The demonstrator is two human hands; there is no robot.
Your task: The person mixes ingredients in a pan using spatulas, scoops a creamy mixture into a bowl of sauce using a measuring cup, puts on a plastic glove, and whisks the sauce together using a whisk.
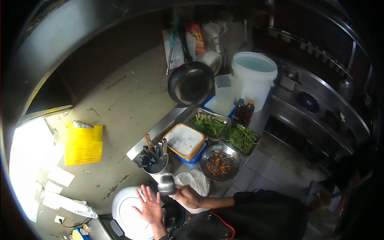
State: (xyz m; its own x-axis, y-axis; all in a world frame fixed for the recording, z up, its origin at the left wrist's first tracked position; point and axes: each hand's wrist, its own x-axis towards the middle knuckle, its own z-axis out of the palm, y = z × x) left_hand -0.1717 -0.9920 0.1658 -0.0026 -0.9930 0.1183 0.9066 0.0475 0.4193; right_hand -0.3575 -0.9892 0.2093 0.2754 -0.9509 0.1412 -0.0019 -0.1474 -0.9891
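My right hand (187, 197) is closed on a small dark grey metal cup (166, 185), held above the front end of the steel counter. To its left, my left hand (151, 209) is spread, palm up, with nothing in it, over a round white lid (130, 212). Just behind the cup stands a metal container of utensils (154, 160). A white plastic bag (194, 181) lines a container beside my right hand. Farther right is a metal bowl of brown pieces (219, 163).
Trays of green vegetables (209, 125), a white-filled tray (185, 139), two dark bottles (248, 113) and a large white bucket (254, 80) stand along the counter. A black pan (191, 83) hangs on the wall. Yellow paper (83, 145) is on the wall at left.
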